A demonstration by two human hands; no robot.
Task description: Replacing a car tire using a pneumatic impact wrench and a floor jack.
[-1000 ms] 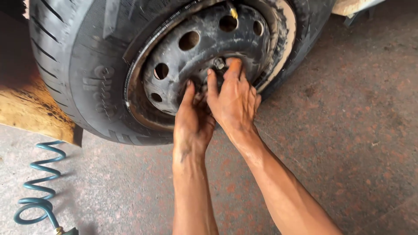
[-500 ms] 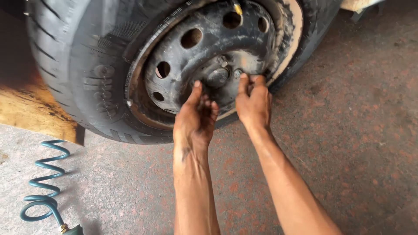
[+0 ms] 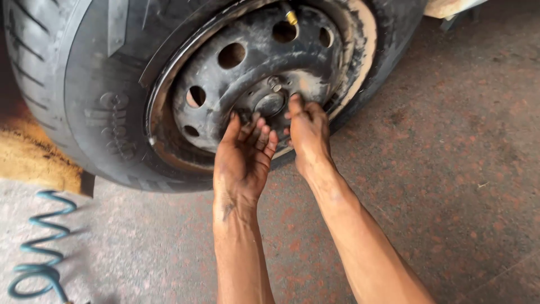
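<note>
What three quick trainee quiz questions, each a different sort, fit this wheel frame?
1. True or false: the right hand has its fingertips at the hub of the steel wheel.
2. Multiple choice: the left hand is A) palm up below the hub, B) gripping the tyre tread, C) on the floor.
3. What lies on the floor at lower left?

Key: 1 true; 2 A; 3 a coiled blue-green air hose.

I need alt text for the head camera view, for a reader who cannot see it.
Two bare, dirty hands reach to the hub of a black steel wheel: the left hand is cupped palm up below it, the right hand fingers a spot beside the hub. The worn tyre stands on a stained concrete floor; a coiled blue hose lies at left.
</note>
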